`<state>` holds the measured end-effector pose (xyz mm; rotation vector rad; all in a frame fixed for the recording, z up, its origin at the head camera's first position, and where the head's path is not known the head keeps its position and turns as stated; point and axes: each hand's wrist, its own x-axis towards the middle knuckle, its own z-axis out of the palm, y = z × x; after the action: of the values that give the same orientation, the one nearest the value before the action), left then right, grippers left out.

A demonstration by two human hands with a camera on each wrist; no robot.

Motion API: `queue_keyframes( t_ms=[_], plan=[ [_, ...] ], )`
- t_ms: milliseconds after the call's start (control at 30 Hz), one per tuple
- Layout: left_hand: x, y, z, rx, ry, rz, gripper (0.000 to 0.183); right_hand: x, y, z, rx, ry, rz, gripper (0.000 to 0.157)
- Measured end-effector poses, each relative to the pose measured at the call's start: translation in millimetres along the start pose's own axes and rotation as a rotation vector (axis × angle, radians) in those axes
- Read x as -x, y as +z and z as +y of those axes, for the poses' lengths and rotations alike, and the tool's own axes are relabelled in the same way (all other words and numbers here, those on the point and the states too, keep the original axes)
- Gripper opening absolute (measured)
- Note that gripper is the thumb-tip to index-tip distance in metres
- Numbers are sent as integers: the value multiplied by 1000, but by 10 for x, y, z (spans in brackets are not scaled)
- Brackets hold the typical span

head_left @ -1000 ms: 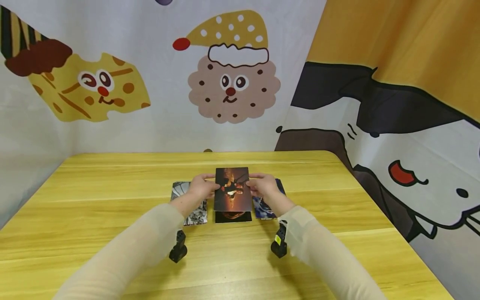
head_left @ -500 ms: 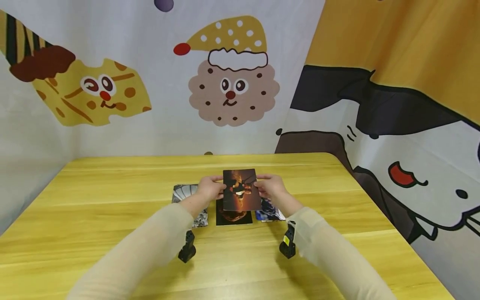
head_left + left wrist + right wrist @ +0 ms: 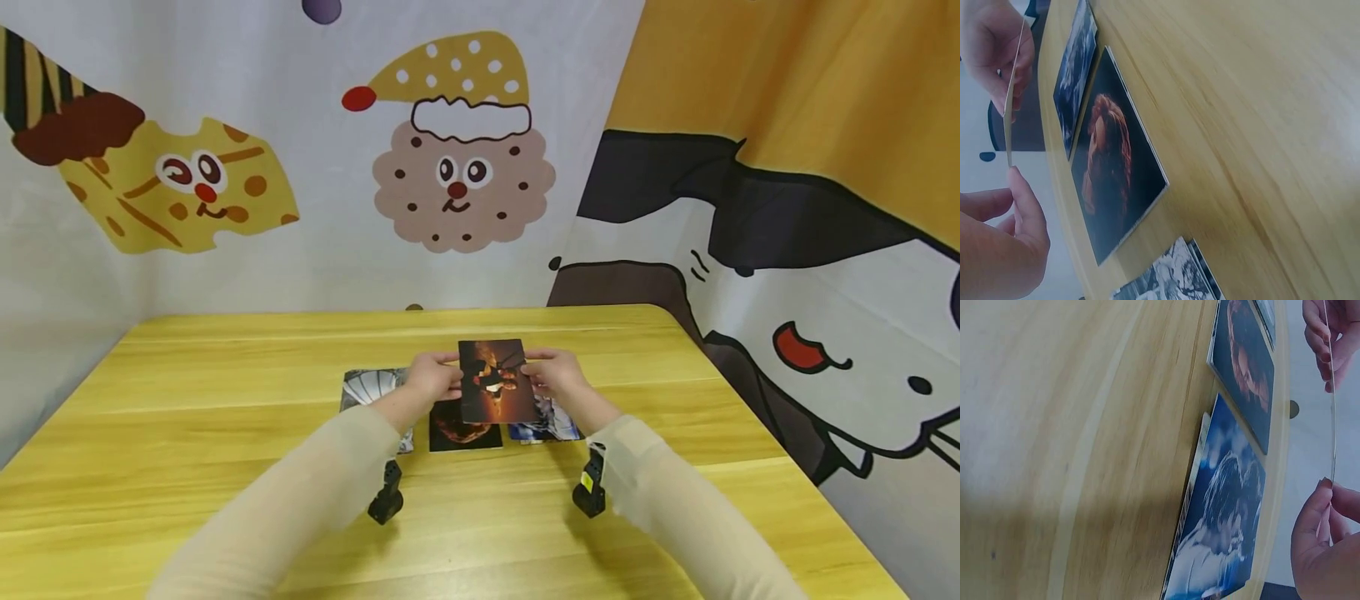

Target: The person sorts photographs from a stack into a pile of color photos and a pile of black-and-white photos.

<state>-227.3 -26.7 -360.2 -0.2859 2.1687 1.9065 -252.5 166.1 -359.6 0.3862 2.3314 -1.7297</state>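
Observation:
Both hands hold up one dark photo card (image 3: 497,383) with an orange-brown picture, raised above the table. My left hand (image 3: 433,379) pinches its left edge between thumb and fingers, and my right hand (image 3: 557,375) pinches the opposite edge. From each wrist the card appears nearly edge-on. Below lie three small stacks of photos in a row. On the left is a black-and-white stack (image 3: 367,387), partly behind the left hand. A dark stack (image 3: 1110,156) with a reddish figure lies in the middle. The blue stack (image 3: 1219,512) sits on the right, partly covered by the right hand.
The wooden table (image 3: 225,483) runs back to a white curtain (image 3: 315,267) printed with cartoon figures, which also hangs along the right side. Black wrist cameras (image 3: 386,493) hang below both sleeves, close above the tabletop.
Both hands have carried the photo card to the right, from over the middle stack to between the middle and right stacks. The grip looks the same, and the stacks stay put.

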Motion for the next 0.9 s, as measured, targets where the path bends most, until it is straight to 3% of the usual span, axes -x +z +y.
queue_keyframes(
  t_ms=[267, 500, 633, 900],
  plan=[
    [-19, 134, 8, 44, 10, 4, 44, -16, -124, -1, 50, 6, 12, 39],
    [-125, 248, -10, 37, 21, -16, 42, -55, -237, 49, 65, 13, -10, 41],
    [-81, 302, 33, 37, -8, -13, 43, -40, -283, 64, 91, 10, -9, 40],
    [-59, 402, -3, 16, 12, -12, 44, -18, -339, 41, 128, 16, 5, 39]
  ],
)
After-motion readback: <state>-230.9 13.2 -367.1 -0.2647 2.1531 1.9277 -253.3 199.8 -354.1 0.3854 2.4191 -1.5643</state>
